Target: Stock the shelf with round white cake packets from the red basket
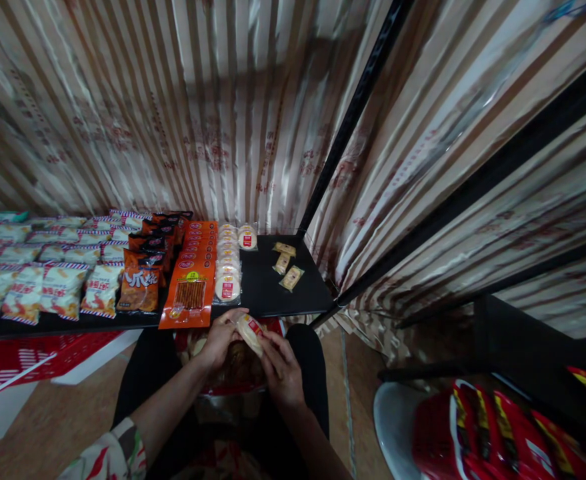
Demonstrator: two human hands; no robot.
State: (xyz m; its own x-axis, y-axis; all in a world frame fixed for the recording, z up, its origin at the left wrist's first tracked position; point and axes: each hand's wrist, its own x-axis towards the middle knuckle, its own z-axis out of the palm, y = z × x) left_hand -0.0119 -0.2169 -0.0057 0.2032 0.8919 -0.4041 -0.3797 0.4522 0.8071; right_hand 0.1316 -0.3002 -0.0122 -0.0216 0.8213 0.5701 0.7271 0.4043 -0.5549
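Between my two hands is a wrapped round cracker pack (249, 331) with a red label, tilted, in front of the black shelf's edge. My left hand (221, 339) grips its left end, fingers closed. On the other end, my right hand (281, 365) has its fingers closed too. Below them, a red basket (260, 388) between my knees holds packs I cannot make out clearly. Just beyond my hands, a row of similar round packs (228, 263) lies on the shelf, with a single round pack (247, 238) to its right at the back.
The black shelf (263, 287) bears orange stick-snack packets (189, 283), brown bags (139, 283), several white snack bags (65, 288) and three small yellowish packs (291, 278). Black posts (353, 133) rise at right before a striped curtain (223, 100). A red basket (433, 433) stands lower right.
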